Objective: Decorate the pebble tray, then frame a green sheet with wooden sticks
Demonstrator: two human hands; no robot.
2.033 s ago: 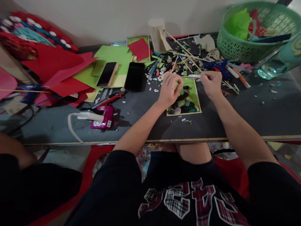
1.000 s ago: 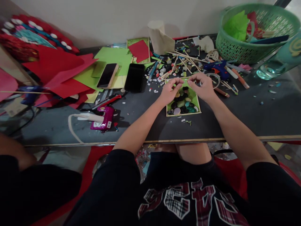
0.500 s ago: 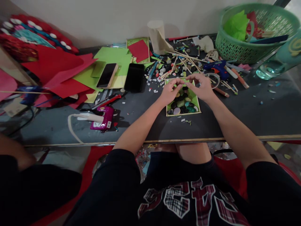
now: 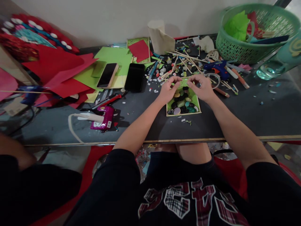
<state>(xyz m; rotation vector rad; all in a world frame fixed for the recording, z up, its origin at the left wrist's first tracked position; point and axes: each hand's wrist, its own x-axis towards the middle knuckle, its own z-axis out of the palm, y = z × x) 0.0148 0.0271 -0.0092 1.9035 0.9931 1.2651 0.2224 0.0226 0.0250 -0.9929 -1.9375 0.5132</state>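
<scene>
The left hand (image 4: 168, 88) and right hand (image 4: 201, 87) curve, pinch unclear, above a flat green panel (image 4: 194, 96) bearing smooth, rounded pebbles (image 4: 181, 104).

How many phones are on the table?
2: a pale-edged phone on the paper and a black phone to its right. More could hide under the paper.

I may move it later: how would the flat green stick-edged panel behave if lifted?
The green panel probably feels heavier at its near end, where smooth multicoloured pebbles crowd. Unless glued, they might slide when tilted. Its slim pale edging seems fragile.
</scene>
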